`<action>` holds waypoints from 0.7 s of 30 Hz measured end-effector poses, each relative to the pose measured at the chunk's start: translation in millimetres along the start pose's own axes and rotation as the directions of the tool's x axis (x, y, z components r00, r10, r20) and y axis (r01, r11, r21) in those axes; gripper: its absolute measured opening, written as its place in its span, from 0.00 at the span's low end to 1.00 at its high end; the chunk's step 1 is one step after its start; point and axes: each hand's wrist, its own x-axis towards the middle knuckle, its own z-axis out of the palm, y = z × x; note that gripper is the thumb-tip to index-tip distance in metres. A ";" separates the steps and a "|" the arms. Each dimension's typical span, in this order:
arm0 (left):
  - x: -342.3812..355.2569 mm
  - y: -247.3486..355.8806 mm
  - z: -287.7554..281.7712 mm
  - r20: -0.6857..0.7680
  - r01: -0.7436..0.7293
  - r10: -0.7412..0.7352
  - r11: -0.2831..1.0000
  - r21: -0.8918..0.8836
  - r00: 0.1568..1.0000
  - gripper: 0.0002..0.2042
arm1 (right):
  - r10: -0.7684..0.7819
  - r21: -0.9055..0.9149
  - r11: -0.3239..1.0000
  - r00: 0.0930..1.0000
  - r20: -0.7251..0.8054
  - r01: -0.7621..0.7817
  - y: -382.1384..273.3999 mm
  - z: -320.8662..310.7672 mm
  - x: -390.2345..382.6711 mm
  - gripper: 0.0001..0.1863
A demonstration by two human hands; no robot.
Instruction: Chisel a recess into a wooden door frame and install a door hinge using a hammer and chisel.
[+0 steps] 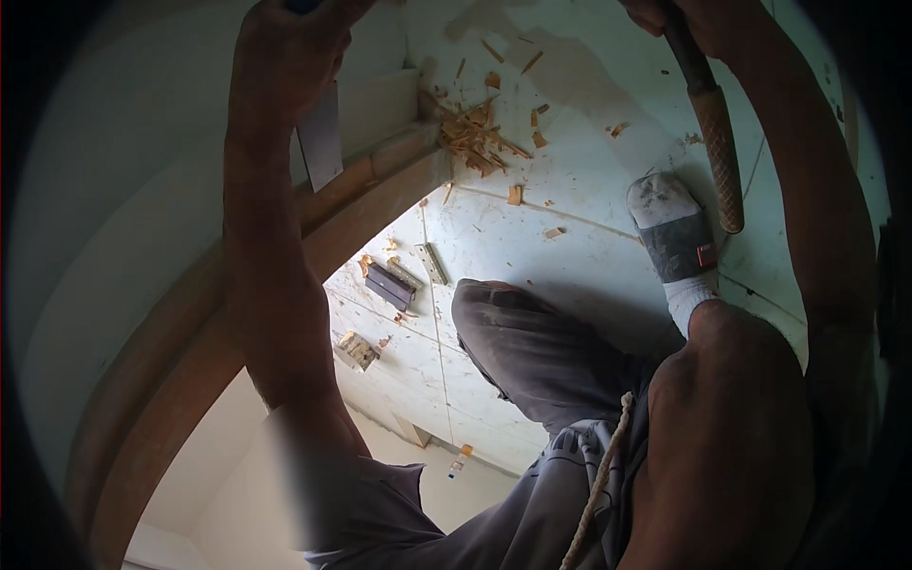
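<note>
At the upper left my left hand (293,62) is closed, with a bit of blue handle showing at the top edge. A flat grey metal blade (320,141) juts out below the wrist, beside the brown wooden door frame (375,204); whether it belongs to the blue-handled tool is hidden. My right hand (698,24), cut off by the upper edge, is wrapped round the dark shaft of what looks like a hammer (717,142). Its brown, diamond-textured grip points down past the hand, and its head is out of view.
Wood chips (480,138) lie heaped by the frame's foot and scattered over the pale floor tiles (570,204). Dark metal pieces (390,285), a hinge-like strip (431,264) and a small block (356,351) rest beyond the frame. My socked foot (673,223) is beneath the grip.
</note>
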 end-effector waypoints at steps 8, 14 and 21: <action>-2.8 -11.9 3.6 -0.026 -0.056 0.059 0.994 0.095 0.998 0.24 | 0.053 -0.037 0.998 0.997 -0.059 -0.055 -3.6 10.6 -8.7 0.20; -2.5 -7.9 5.5 0.063 -0.032 0.022 0.987 0.160 0.998 0.26 | -0.092 0.232 0.966 0.990 -0.111 0.116 -14.1 10.6 -20.1 0.20; -7.6 0.3 6.9 0.039 -0.040 0.035 0.990 0.138 0.999 0.26 | 0.005 0.092 0.996 1.000 -0.003 -0.005 -36.2 7.5 -20.8 0.17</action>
